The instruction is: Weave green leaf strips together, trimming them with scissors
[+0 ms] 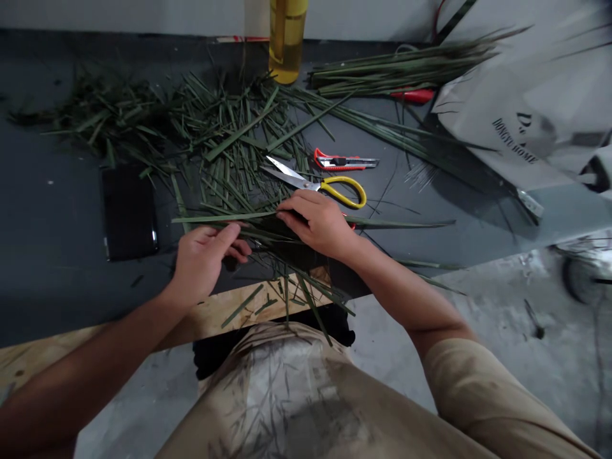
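Note:
Several long green palm-leaf strips [306,220] lie across the bench in front of me. My right hand [315,223] grips them from above, with its fingers pinching the strips. My left hand [203,261] holds the same strips a little to the left, its fingers curled over them. Just above my right hand lie yellow-handled scissors [320,185], open, and a red utility knife [345,159] sits beyond them. Part of a small red object [351,223] shows from under my right hand.
A heap of cut leaf pieces [224,140] covers the dark bench. A black phone [129,213], an oil bottle [287,38], a long leaf bundle [401,71] and a white printed bag [516,121] surround it. A plywood edge [229,312] runs along the front, above a concrete floor.

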{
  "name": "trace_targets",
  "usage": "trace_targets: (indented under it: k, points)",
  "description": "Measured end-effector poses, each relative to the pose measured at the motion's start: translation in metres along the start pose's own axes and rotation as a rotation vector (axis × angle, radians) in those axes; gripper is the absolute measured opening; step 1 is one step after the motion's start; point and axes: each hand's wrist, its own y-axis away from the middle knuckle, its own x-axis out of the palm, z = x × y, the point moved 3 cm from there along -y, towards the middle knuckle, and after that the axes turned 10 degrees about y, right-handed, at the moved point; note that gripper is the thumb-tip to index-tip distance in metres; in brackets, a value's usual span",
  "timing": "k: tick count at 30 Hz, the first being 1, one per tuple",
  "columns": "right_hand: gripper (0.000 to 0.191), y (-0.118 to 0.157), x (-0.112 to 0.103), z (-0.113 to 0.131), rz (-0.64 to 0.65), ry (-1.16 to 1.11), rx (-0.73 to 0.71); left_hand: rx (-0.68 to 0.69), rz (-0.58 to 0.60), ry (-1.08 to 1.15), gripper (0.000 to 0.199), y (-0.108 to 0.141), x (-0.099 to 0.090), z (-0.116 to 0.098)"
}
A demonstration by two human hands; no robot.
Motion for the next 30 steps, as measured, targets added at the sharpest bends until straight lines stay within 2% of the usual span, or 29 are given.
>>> trace_targets:
  k: [1, 3, 7, 8, 10, 12, 15, 17, 19, 20, 22, 26, 30]
  points:
    - [0.023, 0.0, 0.0, 0.0, 0.005, 0.013, 0.01, 0.018, -0.014, 0.0, 0.029, 0.0, -0.002, -0.001]
    - [0.024, -0.001, 0.0, -0.002, 0.018, 0.077, 0.031, 0.01, 0.061, -0.015, 0.026, 0.002, -0.001, -0.002]
    - [0.024, -0.002, -0.002, -0.022, 0.01, 0.275, 0.125, -0.039, 0.44, -0.086, 0.018, 0.014, 0.014, -0.01]
    - [0.024, -0.002, -0.004, -0.031, -0.004, 0.315, 0.173, -0.037, 0.491, -0.111, 0.016, 0.017, 0.017, -0.012]
    - [0.022, -0.001, -0.011, -0.05, -0.055, 0.372, 0.291, 0.016, 0.454, -0.095, 0.015, 0.018, 0.019, -0.016]
    - [0.025, 0.0, -0.02, -0.064, -0.157, 0.408, 0.377, 0.049, 0.36, -0.063, 0.017, 0.016, 0.018, -0.015]
    - [0.041, 0.001, -0.031, -0.061, -0.231, 0.406, 0.377, 0.046, 0.078, 0.028, 0.025, 0.006, 0.01, -0.011]
    - [0.041, 0.0, -0.032, -0.045, -0.145, 0.247, 0.253, 0.062, -0.07, 0.074, 0.027, -0.002, 0.004, -0.012]
    - [0.034, 0.0, -0.03, -0.026, 0.05, 0.044, 0.106, 0.125, -0.147, 0.099, 0.026, -0.007, -0.001, -0.016]
    - [0.031, 0.001, -0.028, -0.019, 0.141, -0.018, 0.089, 0.173, -0.173, 0.095, 0.026, -0.009, -0.003, -0.02]
    - [0.028, 0.002, -0.026, -0.012, 0.221, -0.052, 0.075, 0.244, -0.191, 0.046, 0.027, -0.012, -0.008, -0.026]
    - [0.029, 0.0, -0.025, -0.012, 0.225, -0.132, 0.06, 0.332, -0.192, 0.066, 0.026, -0.013, -0.012, -0.034]
    - [0.032, -0.001, -0.022, -0.009, 0.221, -0.193, 0.034, 0.261, -0.106, 0.21, 0.013, -0.013, -0.006, -0.028]
